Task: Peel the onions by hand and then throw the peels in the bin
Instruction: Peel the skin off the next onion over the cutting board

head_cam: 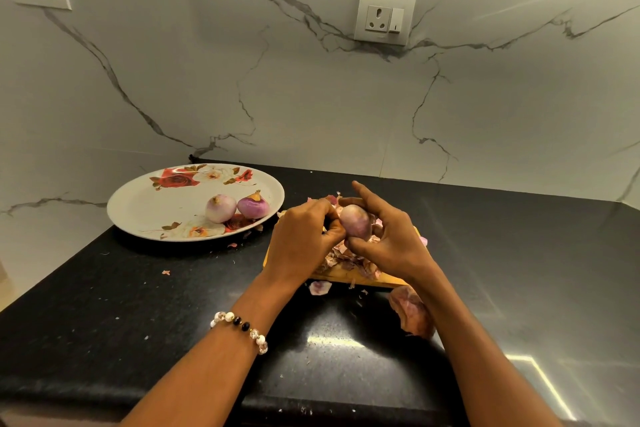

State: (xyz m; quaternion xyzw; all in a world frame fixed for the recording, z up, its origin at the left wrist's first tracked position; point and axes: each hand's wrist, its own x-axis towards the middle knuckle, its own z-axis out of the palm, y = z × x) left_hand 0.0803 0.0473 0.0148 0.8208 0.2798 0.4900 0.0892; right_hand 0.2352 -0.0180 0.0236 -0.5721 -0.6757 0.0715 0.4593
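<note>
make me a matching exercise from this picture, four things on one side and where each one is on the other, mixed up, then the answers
Things
1. held onion
2. two onions
3. peel pile
4. bracelet

Places
A. on the wooden board
B. on the left wrist
C. between both hands, left hand and right hand
D. on the flowered plate

Pairs: 1-C, 2-D, 3-A, 4-B

countertop point(138, 305) glossy black speckled stone; wall point(311, 97) smooth veined marble; plate point(138, 208) glossy; cutting board point(346, 276) wood; peels point(346, 262) papery, dry
</note>
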